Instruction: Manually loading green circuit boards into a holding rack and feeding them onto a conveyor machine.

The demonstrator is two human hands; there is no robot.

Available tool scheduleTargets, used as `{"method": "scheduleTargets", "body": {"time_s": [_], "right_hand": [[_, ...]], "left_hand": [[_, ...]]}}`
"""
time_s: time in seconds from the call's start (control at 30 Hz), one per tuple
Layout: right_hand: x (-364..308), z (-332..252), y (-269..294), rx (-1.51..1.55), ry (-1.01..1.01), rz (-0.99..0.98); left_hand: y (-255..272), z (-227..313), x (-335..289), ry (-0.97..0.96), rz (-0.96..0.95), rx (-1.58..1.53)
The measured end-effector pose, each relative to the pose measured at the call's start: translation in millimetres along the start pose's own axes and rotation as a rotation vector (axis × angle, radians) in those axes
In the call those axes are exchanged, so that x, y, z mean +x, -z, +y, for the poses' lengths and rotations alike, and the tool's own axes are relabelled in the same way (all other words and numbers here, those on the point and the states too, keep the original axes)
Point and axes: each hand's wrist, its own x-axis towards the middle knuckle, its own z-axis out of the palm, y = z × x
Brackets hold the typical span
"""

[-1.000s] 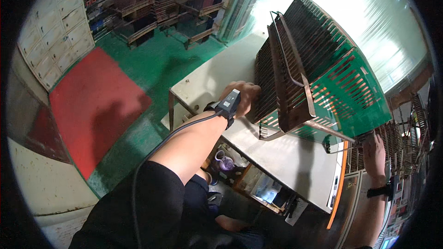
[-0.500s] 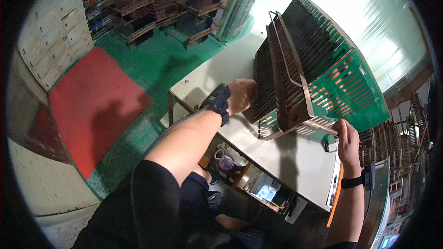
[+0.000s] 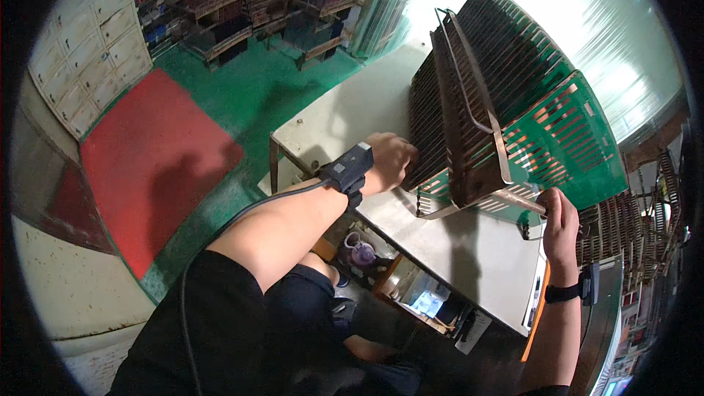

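Observation:
A slotted rack [image 3: 472,128] with a rusty metal frame and a row of thin dark slats stands tilted on the white table [image 3: 352,99]. Its near right end is a green slotted plastic panel [image 3: 568,143]. My left hand [image 3: 392,163] is closed at the rack's lower left edge; its fingertips are hidden, so what it grips cannot be made out. At the lower right, my right hand [image 3: 560,229] wraps around the end of a metal bar [image 3: 519,201] that sticks out from the frame.
Below the table edge, an open drawer [image 3: 418,297] holds small items beside a purple jug [image 3: 359,252]. A red mat [image 3: 158,169] covers part of the green floor. White lockers [image 3: 81,44] and more racks [image 3: 315,22] stand behind. Slatted metal racks [image 3: 623,231] crowd the right.
My left forearm has rolled, so the dark device on its wrist shows more. Both hands and the rack appear slightly farther right in the view. My right hand keeps its hold on the bar.

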Motion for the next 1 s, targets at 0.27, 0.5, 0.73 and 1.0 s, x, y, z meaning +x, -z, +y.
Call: {"method": "scheduleTargets", "body": {"time_s": [0.27,0.5,0.73,1.0], "right_hand": [[-0.1,3.7,0.6,0.008,-0.002,-0.038],[0.6,4.5,-1.2,0.006,-0.069,-0.03],[0.3,-1.5,0.4,-0.068,-0.042,-0.007],[0.1,-1.1,-2.0,-0.033,-0.038,0.008]], "left_hand": [[2.6,1.3,1.2,-0.046,0.093,-0.002],[2.8,4.1,2.6,-0.003,0.095,0.072],[13.3,12.8,-14.8,0.142,-0.031,-0.17],[16.8,21.6,-24.5,0.083,-0.03,-0.128]]}}
